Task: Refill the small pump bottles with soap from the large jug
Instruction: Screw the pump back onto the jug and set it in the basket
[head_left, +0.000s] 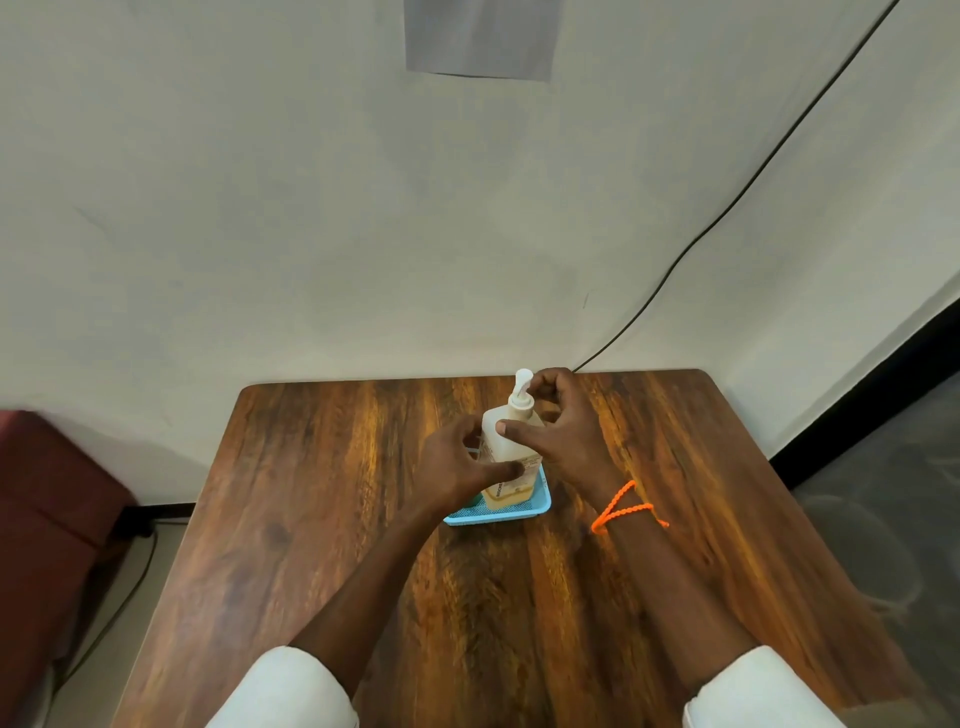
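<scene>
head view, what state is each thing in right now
pump bottle: upright in the tray, pump on, amber soap low in the bottom
blue tray: flat on the table, holding the bottle
left hand: fingers gripping the bottle's body
right hand: thumb on the bottle's front, fingers curled at the pump head
orange cord: tied around the right wrist
table: bare wood around the tray
black cable: hanging slack along the wall
</scene>
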